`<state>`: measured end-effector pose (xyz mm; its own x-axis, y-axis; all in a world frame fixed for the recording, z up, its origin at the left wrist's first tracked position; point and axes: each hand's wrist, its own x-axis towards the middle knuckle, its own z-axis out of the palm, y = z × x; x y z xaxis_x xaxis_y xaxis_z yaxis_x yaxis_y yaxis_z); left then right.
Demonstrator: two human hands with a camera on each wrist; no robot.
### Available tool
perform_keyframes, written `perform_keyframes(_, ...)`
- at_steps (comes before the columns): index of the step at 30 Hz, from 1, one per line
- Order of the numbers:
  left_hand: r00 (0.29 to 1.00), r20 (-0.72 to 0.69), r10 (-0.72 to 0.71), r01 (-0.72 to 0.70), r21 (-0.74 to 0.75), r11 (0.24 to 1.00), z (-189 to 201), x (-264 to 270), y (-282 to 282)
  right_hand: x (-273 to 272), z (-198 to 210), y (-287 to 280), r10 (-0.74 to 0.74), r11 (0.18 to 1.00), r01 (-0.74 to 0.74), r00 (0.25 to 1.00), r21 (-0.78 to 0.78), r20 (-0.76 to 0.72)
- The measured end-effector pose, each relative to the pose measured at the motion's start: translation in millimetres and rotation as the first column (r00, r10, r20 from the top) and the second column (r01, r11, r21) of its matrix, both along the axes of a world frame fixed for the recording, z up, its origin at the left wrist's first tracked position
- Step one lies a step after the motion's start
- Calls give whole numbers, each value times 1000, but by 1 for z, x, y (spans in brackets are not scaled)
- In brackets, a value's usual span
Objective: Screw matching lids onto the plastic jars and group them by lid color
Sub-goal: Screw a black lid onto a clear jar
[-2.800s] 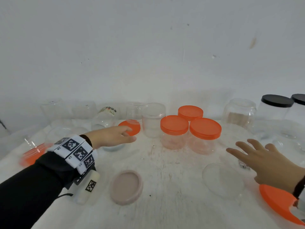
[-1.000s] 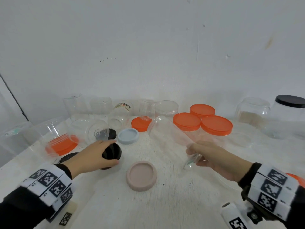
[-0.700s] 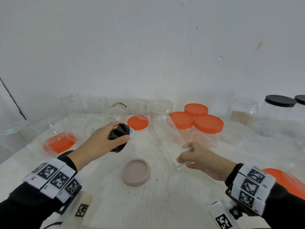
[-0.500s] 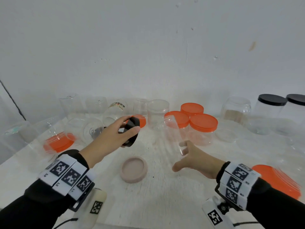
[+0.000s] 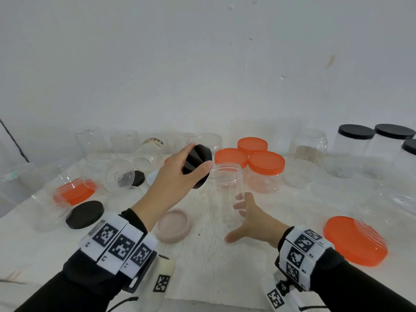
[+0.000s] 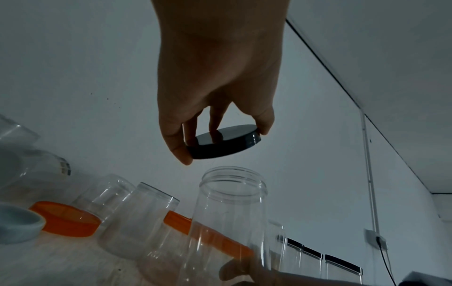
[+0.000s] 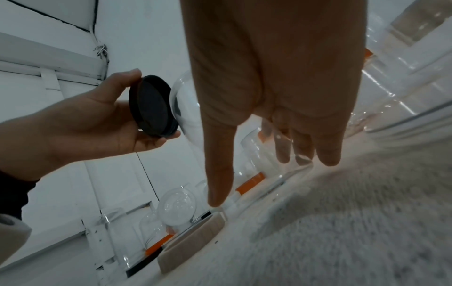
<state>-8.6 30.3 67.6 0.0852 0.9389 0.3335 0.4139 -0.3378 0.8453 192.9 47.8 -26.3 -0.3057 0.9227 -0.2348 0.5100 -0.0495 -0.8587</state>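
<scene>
A: Handling first, quick. What was the clear jar [image 5: 227, 194] like?

B: Judging by looks: thin clear plastic, empty, so light and easy to tip. Smooth wall, probably slippery. Best held low on the body, leaving the threaded neck free.

A: And the black lid [image 5: 198, 168]?

B: Stiff, flat, round, ribbed skirt. Take it by the rim, as it was.

A: Hands?

B: The left hand [image 5: 173, 183] pinched the black lid at its edge, thumb on one side and fingers across the top. It was tilted, just above and left of the jar mouth, not touching it. The right hand [image 5: 252, 221] was spread, thumb out, fingers straight against the far side of the jar's lower wall. In the right wrist view those fingers [image 7: 305, 143] looked extended, not wrapped.

A: Where was the jar?

B: Upright mid-table [image 5: 202, 278], just near of three orange-lidded jars [image 5: 258, 167].

A: Look of it?

B: Tall, transparent cylinder, wide open mouth, screw ridges at the neck [image 6: 232, 185].

A: Anything else?

B: A pinkish lid [image 5: 174, 225] lay left of the right hand. Black-lidded jars [image 5: 371, 149] stood far right.
</scene>
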Motion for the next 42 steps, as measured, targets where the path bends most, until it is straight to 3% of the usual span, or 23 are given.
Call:
perform_keyframes(8,992,-111,60,-59,9,998,-5,10,-3,9,-3,-1,14,1000,-14,1000,-26,-24)
perform_keyframes(16,974,-224,35,-37,-7,999,-12,18,6,9,6,-4,31,993,1,964,121,-263)
perform_keyframes(42,913,-407,-25,-1,-64,998,-11,54,2,11,2,-4,80,969,-24,971,244,-225)
